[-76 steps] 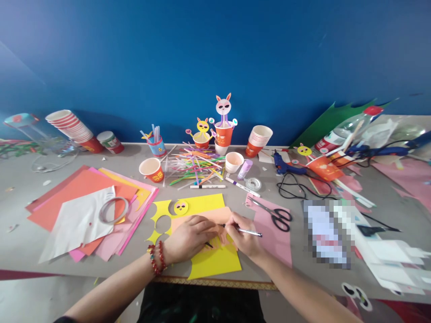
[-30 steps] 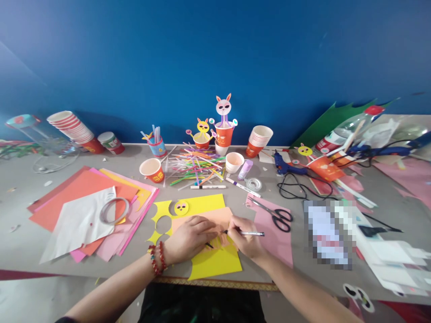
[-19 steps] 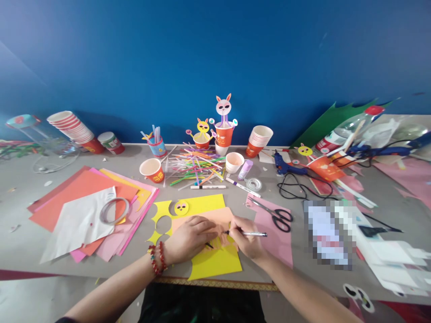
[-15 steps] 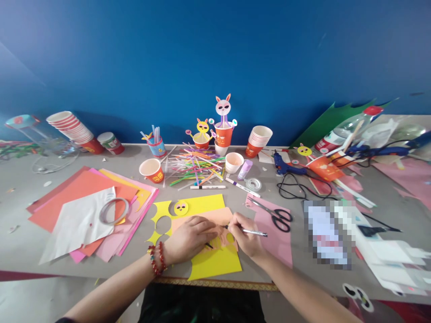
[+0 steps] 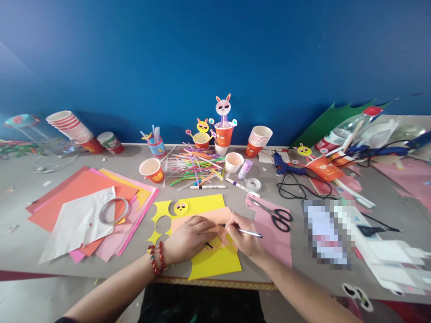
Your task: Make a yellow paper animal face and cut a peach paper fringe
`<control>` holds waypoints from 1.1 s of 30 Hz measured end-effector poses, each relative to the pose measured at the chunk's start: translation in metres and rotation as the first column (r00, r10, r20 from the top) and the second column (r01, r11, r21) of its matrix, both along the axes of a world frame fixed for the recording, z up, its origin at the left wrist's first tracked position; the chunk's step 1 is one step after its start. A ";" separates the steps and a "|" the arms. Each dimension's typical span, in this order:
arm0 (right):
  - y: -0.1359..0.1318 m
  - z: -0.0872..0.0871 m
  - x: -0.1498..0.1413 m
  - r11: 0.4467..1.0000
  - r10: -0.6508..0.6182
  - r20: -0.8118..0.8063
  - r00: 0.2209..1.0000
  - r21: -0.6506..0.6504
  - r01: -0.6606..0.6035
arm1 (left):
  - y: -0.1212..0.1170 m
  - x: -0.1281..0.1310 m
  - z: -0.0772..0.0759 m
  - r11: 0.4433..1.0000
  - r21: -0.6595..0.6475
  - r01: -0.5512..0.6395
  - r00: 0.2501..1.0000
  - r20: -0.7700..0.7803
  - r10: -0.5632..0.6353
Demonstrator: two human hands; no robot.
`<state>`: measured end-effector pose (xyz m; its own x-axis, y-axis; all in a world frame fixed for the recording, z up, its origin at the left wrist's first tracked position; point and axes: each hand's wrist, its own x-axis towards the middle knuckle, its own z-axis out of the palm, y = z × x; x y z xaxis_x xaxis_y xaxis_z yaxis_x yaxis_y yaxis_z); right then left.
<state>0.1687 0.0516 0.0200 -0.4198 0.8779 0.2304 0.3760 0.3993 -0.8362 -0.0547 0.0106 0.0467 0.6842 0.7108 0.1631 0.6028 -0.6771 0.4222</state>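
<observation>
My right hand [image 5: 243, 233] grips a pen [image 5: 251, 233] with a silvery barrel, its tip on a peach-coloured sheet [image 5: 218, 216]. My left hand [image 5: 195, 236] lies flat on that sheet, fingers stretched towards the pen tip. A small dark object [image 5: 209, 245] shows by the left fingertips; what it is I cannot tell. Beneath the peach sheet is yellow paper [image 5: 215, 268] with round cut-outs along its left side. A yellow disc with a drawn face [image 5: 181, 207] rests above my left hand. Scissors [image 5: 280, 218] lie on pink paper [image 5: 272, 244] to the right of my right hand.
Drinking straws [image 5: 197, 166] are heaped behind the papers, beside a paper cup [image 5: 151, 170], a glue stick [image 5: 245, 169] and a tape roll [image 5: 253, 184]. Coloured sheets [image 5: 74, 190] are piled left. A blue glue gun [image 5: 286, 166] with a black cord lies right.
My right hand and the pen have shifted slightly to the left over the peach sheet. My left hand stays where it was.
</observation>
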 end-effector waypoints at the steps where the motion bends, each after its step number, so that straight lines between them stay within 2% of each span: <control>1: 0.000 0.000 0.000 1.000 0.002 0.006 1.000 0.001 -0.002 | 0.000 0.000 0.000 1.000 0.001 0.000 1.000 0.000 0.000; 13: 0.001 0.002 0.000 1.000 0.001 -0.022 1.000 -0.006 -0.001 | 0.000 0.000 -0.001 1.000 0.026 -0.008 1.000 0.008 0.008; 33: 0.002 0.001 0.000 1.000 0.009 0.021 1.000 0.014 -0.010 | 0.000 0.000 -0.002 1.000 0.025 -0.008 1.000 0.006 0.007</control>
